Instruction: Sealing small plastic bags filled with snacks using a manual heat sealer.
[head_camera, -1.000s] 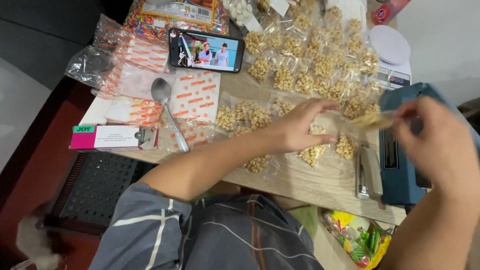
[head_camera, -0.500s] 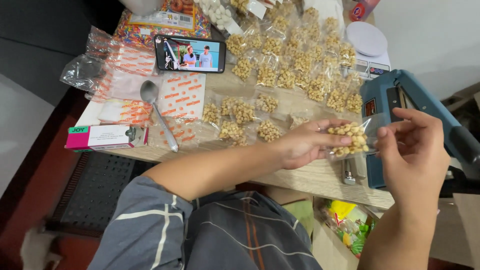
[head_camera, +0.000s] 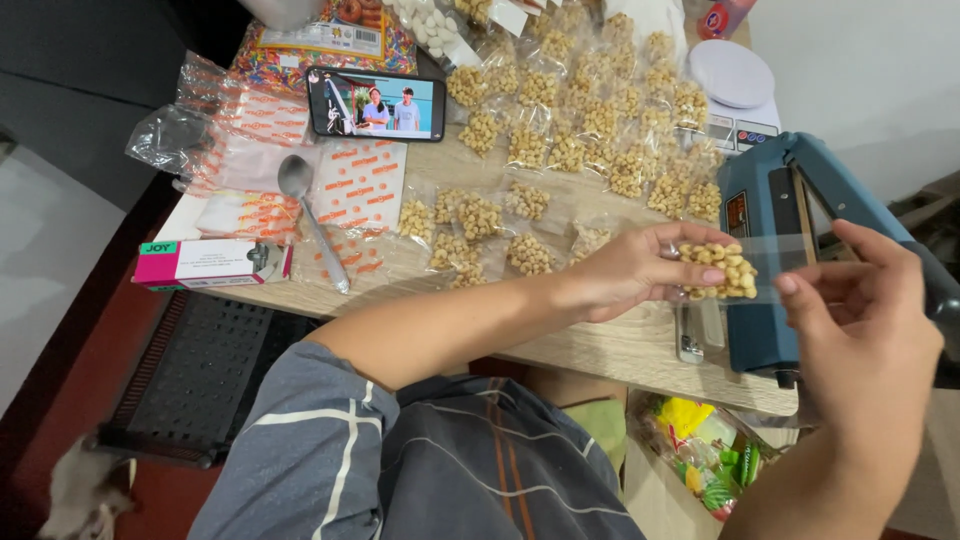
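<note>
— What is the person holding now, from where you stand?

— A small clear bag of puffed snack balls (head_camera: 722, 272). The left hand (head_camera: 640, 268) has its fingers closed on the filled end, and the right hand (head_camera: 860, 320) pinches the empty open end between thumb and fingers. The bag is stretched flat between both hands, in the air, just in front of the blue heat sealer (head_camera: 770, 250).

— How to do this step well, you think?

— I think the snacks should stay pushed to the left end, so the clear strip stays smooth and without folds.

— And the other bags?

— Many similar filled bags (head_camera: 600, 120) lie in rows on the wooden table (head_camera: 620, 350). Empty orange-printed bags (head_camera: 255, 150) lie near a metal spoon (head_camera: 310, 215). A phone (head_camera: 377, 103) and a white scale (head_camera: 735, 85) are also there.
</note>
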